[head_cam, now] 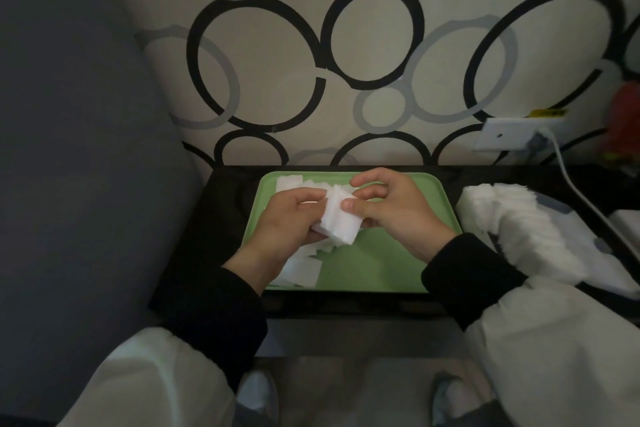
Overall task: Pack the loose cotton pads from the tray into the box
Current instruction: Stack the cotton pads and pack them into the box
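Note:
A green tray (381, 263) lies on the dark table. Above its middle I hold a small stack of white square cotton pads (337, 222) with both hands. My left hand (287, 222) grips the stack from the left side and below. My right hand (398, 215) pinches its right edge with the thumb on top. Loose cotton pads lie at the tray's near left corner (299, 270) and at its far left (291, 181). To the right of the tray a long row of packed pads (526, 229) stands on edge in the box (588, 239).
The dark table (214, 236) is pushed against a wall with a ring pattern. A grey cushion (69, 149) fills the left side. A white socket plate (509, 135) with a white cable (581, 194) is at the back right, and a red object (625, 121) beyond it.

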Demonstrator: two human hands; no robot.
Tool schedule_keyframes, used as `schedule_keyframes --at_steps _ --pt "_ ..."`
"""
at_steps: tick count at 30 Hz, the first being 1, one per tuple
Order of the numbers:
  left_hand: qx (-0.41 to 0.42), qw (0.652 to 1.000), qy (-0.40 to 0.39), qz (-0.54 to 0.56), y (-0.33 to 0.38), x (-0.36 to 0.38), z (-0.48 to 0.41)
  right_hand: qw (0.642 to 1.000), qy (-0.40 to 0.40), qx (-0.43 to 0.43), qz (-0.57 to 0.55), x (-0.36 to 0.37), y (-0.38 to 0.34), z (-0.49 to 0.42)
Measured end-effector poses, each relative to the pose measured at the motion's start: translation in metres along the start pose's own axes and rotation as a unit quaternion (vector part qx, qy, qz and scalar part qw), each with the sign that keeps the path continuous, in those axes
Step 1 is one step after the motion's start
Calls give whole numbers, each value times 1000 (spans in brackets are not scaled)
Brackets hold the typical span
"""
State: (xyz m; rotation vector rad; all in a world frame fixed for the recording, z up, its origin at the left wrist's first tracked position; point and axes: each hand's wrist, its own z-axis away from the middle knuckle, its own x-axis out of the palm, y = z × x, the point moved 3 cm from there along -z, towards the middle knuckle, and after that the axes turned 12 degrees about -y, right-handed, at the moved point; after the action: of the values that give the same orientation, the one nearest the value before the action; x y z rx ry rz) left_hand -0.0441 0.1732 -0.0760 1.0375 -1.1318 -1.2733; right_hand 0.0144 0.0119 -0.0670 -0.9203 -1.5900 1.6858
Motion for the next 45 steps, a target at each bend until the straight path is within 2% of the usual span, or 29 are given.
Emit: schedule_keyframes --at_steps 5,9,13,16,22,26,32,35,38,41,45 --pt "-15 999 -21 37 2 10 1 999 24 16 43 -5 3 2" --pt "-3 999 -38 -20 -1 17 1 987 67 7 143 -14 9 1" --pt "18 998 -42 -32 -1 26 -1 989 -40 14 142 -18 6 7" --pt "20 998 -27 -53 -2 32 -4 982 -64 16 176 -26 3 13" --pt "27 998 -37 -48 0 58 -14 965 -15 11 263 -72 -23 34" --pt "24 992 -66 -104 -7 88 -24 968 61 34 243 -131 -44 55" --pt "34 981 -115 -151 -22 145 -39 923 56 107 366 -187 -43 65" --pt "44 975 -140 -168 -31 173 -49 887 38 158 432 -198 -32 57" --pt "54 970 -159 -178 -35 192 -55 874 45 203 440 -202 -19 49" --pt "54 966 -170 -187 -39 204 -61 826 47 226 515 -205 -10 44" --pt "47 958 -177 -221 -45 211 -66 789 -19 230 569 -200 -3 41"
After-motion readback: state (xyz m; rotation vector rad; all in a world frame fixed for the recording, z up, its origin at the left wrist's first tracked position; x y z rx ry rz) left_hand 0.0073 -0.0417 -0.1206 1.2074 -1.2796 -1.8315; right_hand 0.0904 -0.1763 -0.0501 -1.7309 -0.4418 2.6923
